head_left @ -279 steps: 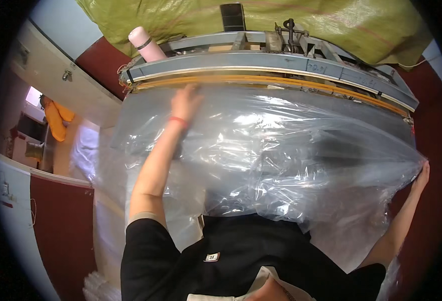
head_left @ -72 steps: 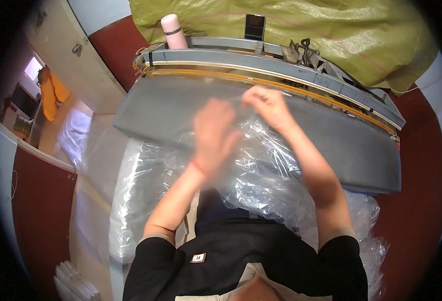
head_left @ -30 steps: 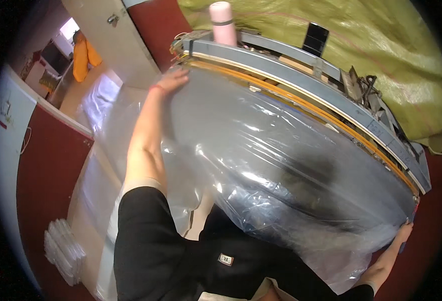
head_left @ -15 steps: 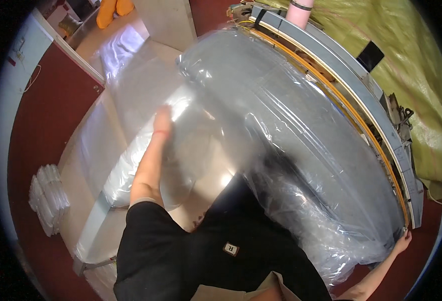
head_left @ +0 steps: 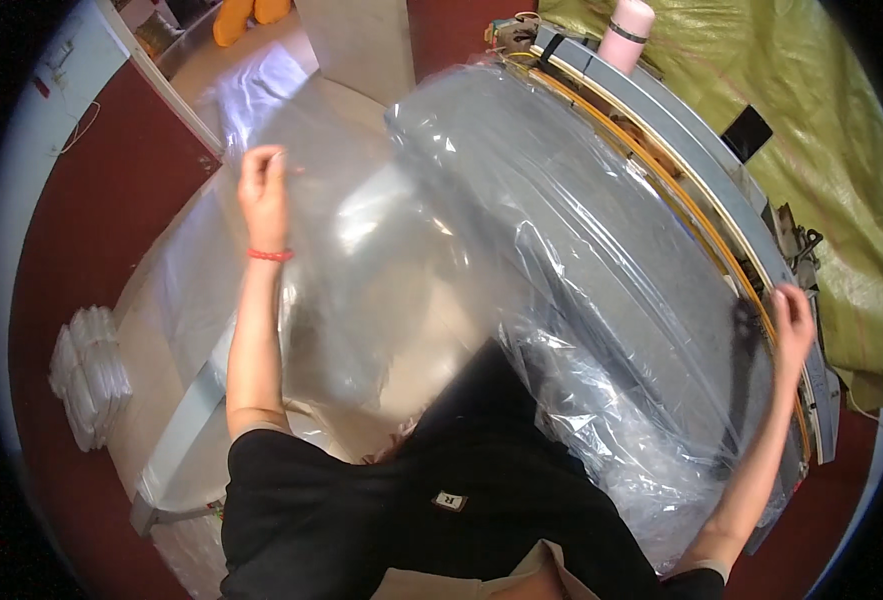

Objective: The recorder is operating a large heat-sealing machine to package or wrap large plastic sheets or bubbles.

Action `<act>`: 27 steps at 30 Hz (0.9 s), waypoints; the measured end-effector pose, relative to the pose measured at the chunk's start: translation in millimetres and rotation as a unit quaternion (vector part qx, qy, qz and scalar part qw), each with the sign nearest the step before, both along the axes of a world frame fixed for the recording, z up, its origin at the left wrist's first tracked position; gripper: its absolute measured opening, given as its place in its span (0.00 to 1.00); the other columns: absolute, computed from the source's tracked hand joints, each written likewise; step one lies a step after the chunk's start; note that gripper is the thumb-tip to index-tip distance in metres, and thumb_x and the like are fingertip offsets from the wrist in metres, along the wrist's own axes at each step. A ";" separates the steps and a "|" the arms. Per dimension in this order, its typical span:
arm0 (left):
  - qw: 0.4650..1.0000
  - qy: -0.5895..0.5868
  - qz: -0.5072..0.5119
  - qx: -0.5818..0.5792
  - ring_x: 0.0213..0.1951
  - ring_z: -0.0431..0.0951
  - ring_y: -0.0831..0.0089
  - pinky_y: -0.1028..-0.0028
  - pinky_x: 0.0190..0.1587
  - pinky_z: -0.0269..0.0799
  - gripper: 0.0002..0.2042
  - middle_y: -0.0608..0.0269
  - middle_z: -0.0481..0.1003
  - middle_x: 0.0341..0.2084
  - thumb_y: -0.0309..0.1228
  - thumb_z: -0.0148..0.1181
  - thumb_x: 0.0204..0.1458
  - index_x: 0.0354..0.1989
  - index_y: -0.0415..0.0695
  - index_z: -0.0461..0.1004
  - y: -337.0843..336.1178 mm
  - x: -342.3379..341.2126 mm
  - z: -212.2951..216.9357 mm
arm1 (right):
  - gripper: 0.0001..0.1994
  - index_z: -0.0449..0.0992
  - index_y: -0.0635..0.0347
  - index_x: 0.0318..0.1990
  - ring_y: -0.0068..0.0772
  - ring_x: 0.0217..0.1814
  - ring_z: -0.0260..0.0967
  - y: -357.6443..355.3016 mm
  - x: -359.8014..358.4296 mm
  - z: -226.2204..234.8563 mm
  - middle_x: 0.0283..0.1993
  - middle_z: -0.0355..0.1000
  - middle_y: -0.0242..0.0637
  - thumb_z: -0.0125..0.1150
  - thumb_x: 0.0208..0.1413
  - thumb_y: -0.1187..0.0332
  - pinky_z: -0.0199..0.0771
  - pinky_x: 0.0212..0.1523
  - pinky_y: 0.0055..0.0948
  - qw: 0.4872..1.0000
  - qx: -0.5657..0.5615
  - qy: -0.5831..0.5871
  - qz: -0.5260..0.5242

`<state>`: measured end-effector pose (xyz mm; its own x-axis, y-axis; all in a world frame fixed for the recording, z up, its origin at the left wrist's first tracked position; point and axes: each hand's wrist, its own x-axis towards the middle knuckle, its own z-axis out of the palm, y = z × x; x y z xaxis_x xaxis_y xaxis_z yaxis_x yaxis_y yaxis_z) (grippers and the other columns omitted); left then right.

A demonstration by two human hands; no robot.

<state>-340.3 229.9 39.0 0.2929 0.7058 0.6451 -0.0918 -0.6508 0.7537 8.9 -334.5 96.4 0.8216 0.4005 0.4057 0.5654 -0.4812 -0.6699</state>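
Observation:
A large clear plastic sheet (head_left: 521,240) billows in front of me, stretched between both arms over a grey padded table (head_left: 651,330). My left hand (head_left: 263,183), with a red band at the wrist, is raised at the left and pinches the sheet's left edge. My right hand (head_left: 790,318) is out at the far right and grips the sheet's other edge near the table's metal rail (head_left: 701,170). The plastic is crumpled and bunched near my right side.
A pink bottle (head_left: 626,32) stands at the rail's far end. A yellow-green tarp (head_left: 811,120) with a dark phone (head_left: 746,133) lies beyond the rail. A stack of folded clear bags (head_left: 86,375) sits on the dark red floor at the left. A pale workbench (head_left: 191,400) runs under the sheet.
My view has swung left. My left hand rose from low on the plastic to hold the sheet's left edge up high. The sheet has ballooned wider; my right hand keeps its grip at the far right.

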 end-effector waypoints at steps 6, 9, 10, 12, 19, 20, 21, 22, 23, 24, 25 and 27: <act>0.896 0.045 -0.269 0.351 0.28 0.71 0.66 0.75 0.30 0.67 0.07 0.59 0.70 0.24 0.16 0.52 0.38 0.27 0.40 0.69 -155.8 58.5 123.4 | 0.15 0.72 0.61 0.39 0.20 0.36 0.65 219.8 -153.5 43.8 0.39 0.68 0.31 0.62 0.38 0.74 0.66 0.40 0.21 0.880 0.057 0.264 0.391; 0.852 0.058 -0.312 0.418 0.24 0.71 0.66 0.77 0.24 0.67 0.07 0.59 0.69 0.23 0.19 0.56 0.37 0.27 0.41 0.69 -183.1 68.3 151.8 | 0.21 0.68 0.60 0.45 0.19 0.35 0.65 245.2 -204.7 36.3 0.39 0.68 0.32 0.64 0.39 0.70 0.66 0.41 0.22 0.799 0.139 0.309 0.497; 0.843 0.048 -0.307 0.439 0.22 0.71 0.68 0.78 0.23 0.67 0.07 0.60 0.70 0.22 0.18 0.56 0.38 0.28 0.40 0.69 -183.8 68.9 161.3 | 0.24 0.66 0.60 0.47 0.19 0.35 0.65 247.7 -213.7 35.8 0.37 0.69 0.32 0.64 0.39 0.69 0.65 0.41 0.22 0.785 0.184 0.307 0.506; 0.885 -0.013 -0.274 0.376 0.21 0.70 0.74 0.80 0.23 0.65 0.06 0.61 0.69 0.21 0.17 0.55 0.41 0.28 0.39 0.69 -168.7 63.0 176.8 | 0.18 0.70 0.60 0.43 0.16 0.32 0.65 232.3 -209.6 55.1 0.27 0.70 0.26 0.62 0.42 0.69 0.66 0.35 0.20 0.667 0.027 0.487 0.564; 0.815 0.301 -0.374 0.324 0.19 0.68 0.71 0.74 0.25 0.64 0.15 0.63 0.69 0.16 0.36 0.63 0.39 0.30 0.40 0.68 -87.9 40.8 179.4 | 0.04 0.72 0.59 0.21 0.17 0.22 0.60 179.6 -119.3 74.5 0.19 0.66 0.25 0.61 0.38 0.71 0.62 0.25 0.22 0.903 -0.216 -0.006 0.371; 0.773 0.449 -0.274 0.354 0.25 0.71 0.64 0.69 0.30 0.66 0.12 0.58 0.71 0.20 0.32 0.60 0.38 0.31 0.41 0.70 -88.2 40.7 180.0 | 0.05 0.70 0.59 0.19 0.19 0.22 0.59 176.1 -103.9 81.9 0.20 0.66 0.26 0.60 0.37 0.71 0.62 0.25 0.23 0.943 -0.172 -0.129 0.255; 0.705 0.579 -0.163 0.377 0.31 0.73 0.57 0.64 0.35 0.67 0.11 0.53 0.73 0.25 0.28 0.58 0.36 0.32 0.42 0.71 -88.1 42.6 180.4 | 0.06 0.69 0.60 0.18 0.20 0.22 0.60 178.0 -86.5 90.8 0.20 0.66 0.27 0.59 0.39 0.70 0.62 0.24 0.25 0.942 0.000 -0.152 0.300; 0.722 0.576 -0.080 0.376 0.30 0.72 0.55 0.63 0.34 0.67 0.09 0.51 0.73 0.25 0.26 0.54 0.38 0.31 0.45 0.72 -81.7 46.9 179.8 | 0.08 0.68 0.60 0.17 0.21 0.23 0.61 176.0 -73.8 96.6 0.20 0.66 0.28 0.59 0.41 0.69 0.62 0.23 0.27 0.908 0.171 -0.178 0.338; 0.790 0.486 -0.026 0.374 0.31 0.72 0.55 0.64 0.34 0.67 0.10 0.52 0.72 0.24 0.23 0.50 0.38 0.31 0.45 0.73 -56.0 42.9 170.4 | 0.08 0.67 0.60 0.19 0.21 0.23 0.62 175.9 -83.8 109.0 0.21 0.66 0.29 0.57 0.43 0.68 0.61 0.23 0.26 0.909 0.234 -0.049 0.340; 0.846 0.413 -0.026 0.337 0.32 0.72 0.56 0.66 0.34 0.68 0.12 0.51 0.72 0.25 0.20 0.47 0.38 0.31 0.44 0.73 -51.6 45.4 176.2 | 0.08 0.67 0.61 0.21 0.21 0.23 0.62 176.8 -97.8 123.5 0.21 0.66 0.30 0.56 0.45 0.68 0.61 0.22 0.24 0.895 0.292 0.078 0.329; 0.892 0.323 0.012 0.317 0.31 0.74 0.63 0.71 0.35 0.68 0.13 0.54 0.73 0.24 0.19 0.45 0.38 0.32 0.42 0.73 -36.7 43.3 176.1 | 0.08 0.66 0.61 0.25 0.19 0.23 0.62 176.1 -109.0 128.5 0.21 0.66 0.31 0.55 0.46 0.67 0.61 0.23 0.22 0.868 0.272 0.183 0.373; 0.939 0.238 -0.021 0.247 0.35 0.70 0.78 0.79 0.41 0.64 0.09 0.64 0.73 0.30 0.25 0.47 0.47 0.36 0.40 0.72 -2.0 32.1 198.2 | 0.10 0.65 0.60 0.33 0.17 0.21 0.63 178.1 -124.0 130.7 0.22 0.67 0.33 0.56 0.48 0.65 0.62 0.23 0.18 0.847 0.154 0.263 0.435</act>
<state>-308.2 227.9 237.3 0.6517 0.3361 0.6800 0.1455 -0.9352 0.3228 -115.1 -156.4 227.1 0.3694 0.8891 0.2703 0.2000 0.2080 -0.9575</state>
